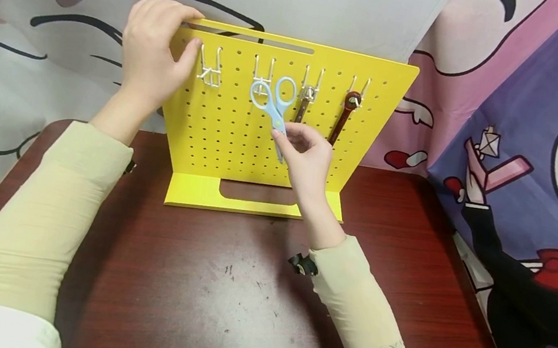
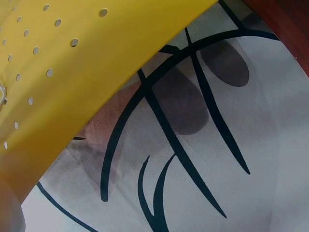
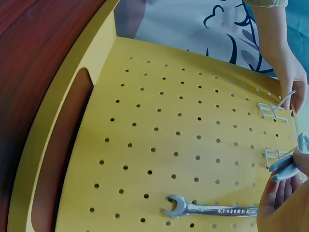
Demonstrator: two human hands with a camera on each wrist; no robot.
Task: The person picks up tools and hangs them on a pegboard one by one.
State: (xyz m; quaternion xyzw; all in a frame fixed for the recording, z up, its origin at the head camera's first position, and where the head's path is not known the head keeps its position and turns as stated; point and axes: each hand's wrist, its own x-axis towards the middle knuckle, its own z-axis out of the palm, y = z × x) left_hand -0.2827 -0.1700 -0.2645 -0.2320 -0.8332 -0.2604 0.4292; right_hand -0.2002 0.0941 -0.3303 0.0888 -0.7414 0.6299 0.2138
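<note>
A yellow pegboard (image 1: 231, 131) stands upright on the table. My left hand (image 1: 154, 52) grips its top left corner, fingers over the top edge and thumb on the front. My right hand (image 1: 311, 158) pinches light blue scissors (image 1: 276, 115) by the blades, finger loops upward, in front of the second white hook (image 1: 261, 85). Only the blade tips (image 3: 285, 169) and part of a loop show in the right wrist view. The leftmost hook (image 1: 210, 72) bears nothing. A metal wrench (image 3: 217, 210) hangs on the third hook, and a dark reddish-brown tool with a round head (image 1: 343, 116) on the fourth.
The pegboard's base (image 1: 193, 192) rests on a dark red-brown wooden table (image 1: 210, 283), with a long cutout in it. Patterned cloth (image 1: 15, 71) hangs behind, and a purple cartoon cloth (image 1: 525, 101) stands along the right side.
</note>
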